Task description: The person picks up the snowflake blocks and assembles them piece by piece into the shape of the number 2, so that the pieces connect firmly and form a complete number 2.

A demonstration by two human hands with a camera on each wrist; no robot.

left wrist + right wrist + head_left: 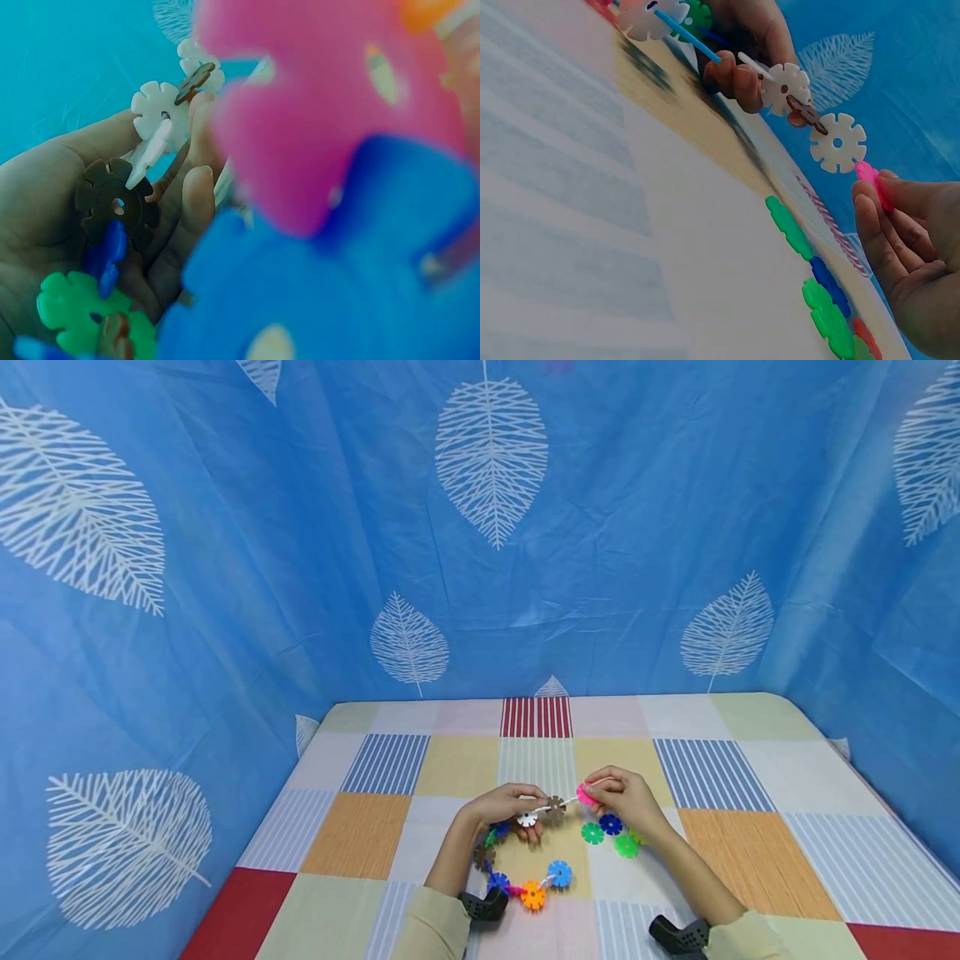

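Note:
A chain of flower-shaped plastic interlocking discs hangs in a curve from my left hand (pixel 497 804). The fingers of that hand grip the chain near a white disc (pixel 785 84). Beyond the grip come an edge-on brown disc (pixel 804 112) and another white disc (pixel 825 150). My right hand (pixel 632 800) pinches a pink disc (pixel 873 184) between thumb and finger, its edge against the outer white disc; whether the slots are fully joined I cannot tell. Lower on the chain are an orange disc (pixel 533 906) and a light blue disc (pixel 559 864) at the free end.
Below the right hand, several loose discs lie on the checked tablecloth (pixel 465 760): a green one (pixel 592 839), a dark blue one (pixel 615 819), a brighter green one (pixel 627 850) and others partly hidden. Blue curtains (pixel 600 568) with white leaf patterns surround the table.

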